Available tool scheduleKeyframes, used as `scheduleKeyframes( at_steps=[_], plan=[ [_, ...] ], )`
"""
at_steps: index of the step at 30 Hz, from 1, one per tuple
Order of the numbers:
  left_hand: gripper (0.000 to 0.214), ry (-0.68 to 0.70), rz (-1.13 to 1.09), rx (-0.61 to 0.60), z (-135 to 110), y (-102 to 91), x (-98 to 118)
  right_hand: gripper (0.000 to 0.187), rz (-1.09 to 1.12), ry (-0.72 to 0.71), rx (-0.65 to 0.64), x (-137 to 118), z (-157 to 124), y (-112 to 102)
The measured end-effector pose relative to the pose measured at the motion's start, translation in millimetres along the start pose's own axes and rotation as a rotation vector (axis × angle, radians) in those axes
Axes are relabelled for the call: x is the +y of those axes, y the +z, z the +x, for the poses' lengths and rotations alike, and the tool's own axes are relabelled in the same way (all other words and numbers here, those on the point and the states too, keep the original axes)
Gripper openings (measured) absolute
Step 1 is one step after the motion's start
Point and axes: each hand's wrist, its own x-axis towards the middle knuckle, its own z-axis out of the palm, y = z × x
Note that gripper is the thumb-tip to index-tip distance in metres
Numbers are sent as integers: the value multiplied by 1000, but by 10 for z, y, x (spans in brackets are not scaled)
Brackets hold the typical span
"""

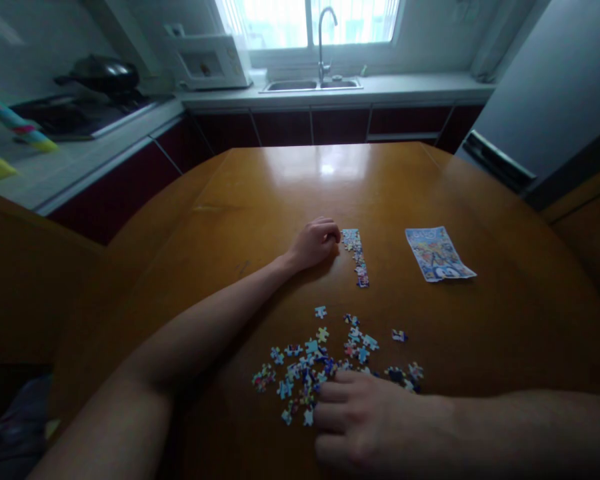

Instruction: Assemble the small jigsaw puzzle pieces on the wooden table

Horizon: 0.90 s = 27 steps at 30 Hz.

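Note:
My left hand (pixel 315 244) rests on the table with its fingers curled, at the upper left edge of a partly joined jigsaw puzzle (pixel 359 257). Whatever may be between those fingertips is hidden. The joined part forms a narrow strip, wider at its far end. Closer to me, my right hand (pixel 363 420) lies palm down at the right side of a loose heap of puzzle pieces (pixel 307 373). Its fingers are bent and slightly apart, touching or just above the pieces, and nothing shows in them. A single light blue puzzle piece (pixel 321 311) lies at the heap's far side.
A creased picture sheet (pixel 437 253) lies right of the joined strip on the wooden table (pixel 260 193). One stray puzzle piece (pixel 399 335) sits right of the heap. Beyond the table are a sink (pixel 293 86), a microwave (pixel 207 61) and a wok (pixel 103 73) on the stove.

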Motion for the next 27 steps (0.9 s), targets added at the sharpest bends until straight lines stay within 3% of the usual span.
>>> scheduleKeyframes(
  at_steps=[2, 3, 5, 8, 11, 16, 20, 27],
  plan=[
    [21, -3, 0, -7, -1, -1, -4, 13, 238, 129, 111, 111, 10, -135],
    [21, -6, 2, -8, -1, -2, -5, 17, 373, 267, 216, 198, 15, -215],
    [21, -3, 11, -1, -2, -8, 3, 14, 544, 464, 552, 430, 19, -371],
    [21, 39, 35, 26, -5, -36, 52, 10, 785, 747, 878, 846, -15, -528],
    [21, 130, 44, 72, -10, -73, 148, 20, 953, 865, 1070, 1183, -101, -550],
    [11, 243, 21, 156, -14, -70, 311, 31, 1035, 878, 1174, 1385, -230, -456],
    [20, 332, 14, 136, -8, -48, 357, 29, 1027, 881, 1170, 1399, -251, -441],
    [7, 343, -4, 104, -7, -68, 360, 28, 1033, 878, 1137, 1395, -235, -451]
  ],
)
